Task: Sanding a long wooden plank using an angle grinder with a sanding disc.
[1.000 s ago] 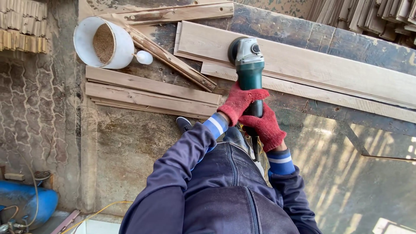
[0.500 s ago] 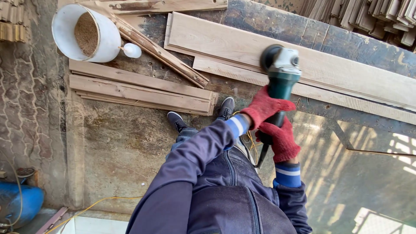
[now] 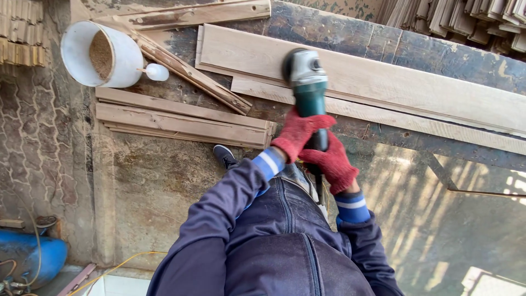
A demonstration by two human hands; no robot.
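I hold a green and grey angle grinder [image 3: 307, 82] with both hands, each in a red knit glove. My left hand [image 3: 298, 132] wraps the body just behind the head. My right hand [image 3: 330, 163] grips the rear handle, nearer my body. The grinder's head rests on a long pale wooden plank [image 3: 394, 82] that lies on a dark, stained workbench [image 3: 455, 60]. A second, narrower plank [image 3: 438, 127] lies along the near edge under it.
A white bucket [image 3: 96, 55] of sawdust lies tipped at the upper left, beside several rough boards [image 3: 181, 123] stacked on the concrete floor. Stacked slats [image 3: 471, 19] fill the top right. A blue tank [image 3: 33, 260] and a yellow cable [image 3: 118, 268] sit at the lower left.
The grinder slid right along the plank half a second ago and has come back left, near where it stood one second ago. Both hands kept their grip.
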